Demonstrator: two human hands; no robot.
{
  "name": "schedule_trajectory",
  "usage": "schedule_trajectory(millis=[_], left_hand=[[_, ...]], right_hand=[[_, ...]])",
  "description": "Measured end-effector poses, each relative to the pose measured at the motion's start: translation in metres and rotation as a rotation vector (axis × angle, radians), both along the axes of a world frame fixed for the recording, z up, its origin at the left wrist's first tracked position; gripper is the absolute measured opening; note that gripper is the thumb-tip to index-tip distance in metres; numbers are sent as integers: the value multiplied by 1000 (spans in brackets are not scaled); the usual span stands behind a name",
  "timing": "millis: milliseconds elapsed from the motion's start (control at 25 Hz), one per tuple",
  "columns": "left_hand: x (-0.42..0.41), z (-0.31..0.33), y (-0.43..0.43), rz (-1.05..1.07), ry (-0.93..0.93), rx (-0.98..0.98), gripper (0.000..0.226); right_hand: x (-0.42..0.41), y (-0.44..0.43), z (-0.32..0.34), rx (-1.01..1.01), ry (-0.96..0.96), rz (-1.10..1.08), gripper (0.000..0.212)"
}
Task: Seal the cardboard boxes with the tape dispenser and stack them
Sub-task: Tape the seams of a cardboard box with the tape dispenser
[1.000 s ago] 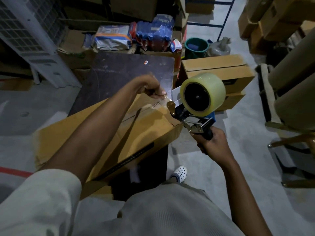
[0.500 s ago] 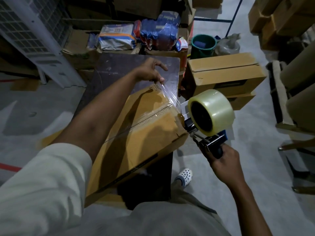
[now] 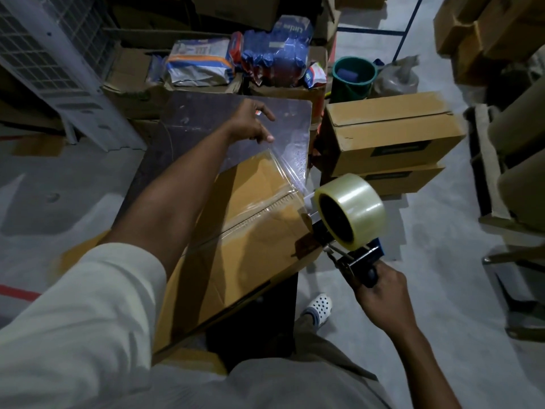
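The left hand (image 3: pixel 250 122) is pinching the free end of the clear tape strip (image 3: pixel 287 168) above the far edge of the cardboard box (image 3: pixel 236 231), which is lying tilted on the dark desk (image 3: pixel 191 122). The right hand (image 3: pixel 380 287) is gripping the tape dispenser (image 3: pixel 351 219) handle, fingers curled round it, just beside the box's right end

Round green plastic bucket (image 3: pixel 351 89) on the floor, blue plastic-wrapped packs (image 3: pixel 277 54) behind a dark brown tabletop (image 3: pixel 191 125), white perforated clog (image 3: pixel 320 305)
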State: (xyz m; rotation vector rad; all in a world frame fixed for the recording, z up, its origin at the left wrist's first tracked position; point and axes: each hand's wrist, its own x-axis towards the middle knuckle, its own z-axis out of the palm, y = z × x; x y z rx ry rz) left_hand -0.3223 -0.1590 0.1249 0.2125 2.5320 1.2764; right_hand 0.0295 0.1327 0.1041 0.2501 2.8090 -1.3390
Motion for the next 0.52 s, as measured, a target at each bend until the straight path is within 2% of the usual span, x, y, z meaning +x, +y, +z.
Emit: schedule_trajectory(millis=[280, 400, 520], left_hand=[[-4, -28, -4, 111, -16, 29, 46], [2, -42, -4, 177, -61, 56, 42], [4, -53, -4, 239, -168, 19, 34]], right_hand=[[-15, -6, -4, 35, -55, 1, 38], [-18, -5, -8, 71, -112, -3, 30], [-18, -6, -10, 49, -134, -11, 37]])
